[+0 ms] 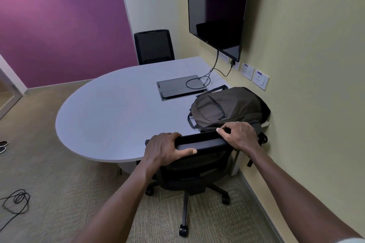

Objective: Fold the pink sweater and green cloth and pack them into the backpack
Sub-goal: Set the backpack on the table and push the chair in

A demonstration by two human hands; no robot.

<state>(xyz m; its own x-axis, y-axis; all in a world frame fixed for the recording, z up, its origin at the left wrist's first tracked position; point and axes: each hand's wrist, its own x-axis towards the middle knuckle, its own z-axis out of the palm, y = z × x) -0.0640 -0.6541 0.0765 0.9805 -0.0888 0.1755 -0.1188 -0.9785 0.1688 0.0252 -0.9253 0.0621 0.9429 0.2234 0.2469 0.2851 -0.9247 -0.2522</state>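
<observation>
A dark olive backpack (227, 109) lies zipped on the grey table (118, 108), near the right wall. In front of it stands a black office chair (199, 162), pushed against the table edge. My left hand (166, 149) grips the top bar of the chair's backrest at its left end, thumb on the near side. My right hand (240, 135) grips the same bar at its right end, just in front of the backpack. No pink sweater or green cloth is in view.
A second black chair (154, 46) stands at the table's far side. A wall screen (217, 8) hangs above, its cable (199, 82) looping over a table cable hatch (180, 87). A coiled black cord (17, 200) and shoes (4, 146) lie on the carpet at left.
</observation>
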